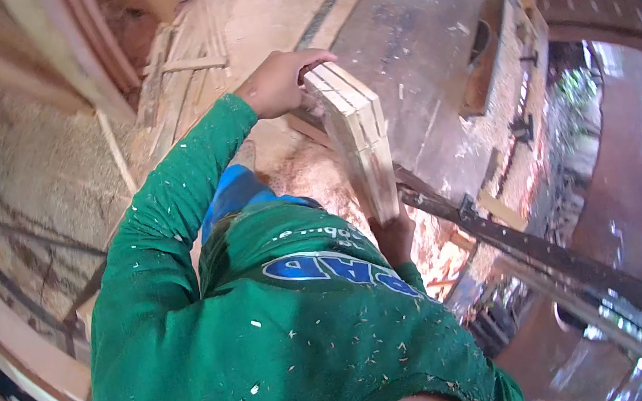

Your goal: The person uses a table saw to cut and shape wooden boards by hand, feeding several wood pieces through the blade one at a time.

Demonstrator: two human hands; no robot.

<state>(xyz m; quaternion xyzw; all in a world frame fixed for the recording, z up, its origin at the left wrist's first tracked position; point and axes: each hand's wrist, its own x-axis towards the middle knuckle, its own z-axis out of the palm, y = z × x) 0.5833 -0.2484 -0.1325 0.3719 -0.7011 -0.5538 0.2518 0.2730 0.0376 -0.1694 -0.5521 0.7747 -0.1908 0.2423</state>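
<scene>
From the head camera, the only view I have, the stack of boards [364,129] sits at about one o'clock, just off the middle, raised in front of the shirt [278,352] with its long side running from twelve o'clock down toward four. My left hand [280,84] is at twelve o'clock, curled over the top corner of the stack, fingers reaching across its upper end; the thumb's place is hidden from me. My right hand [395,235] is near four o'clock, close to the centre, and seems to be cupped around the lower end, though the wood and the sleeve cover most of it, so I cannot tell how tightly it is closed. Thin dark seams show between the pale pieces, so I judge them to be separate boards pressed together: stiff, moderately heavy as a bundle, not fragile, dry and a little rough rather than slippery. The risk I see is one board sliding against the next, so I would take hold at both ends, squeezing across the seams and keeping skin off the sharp edges. Past the stack, between one and two o'clock, lies a grey table [419,48]; a board with a dark cutout [489,49] is at two, and loose wooden strips [195,64] lie toward eleven.
</scene>
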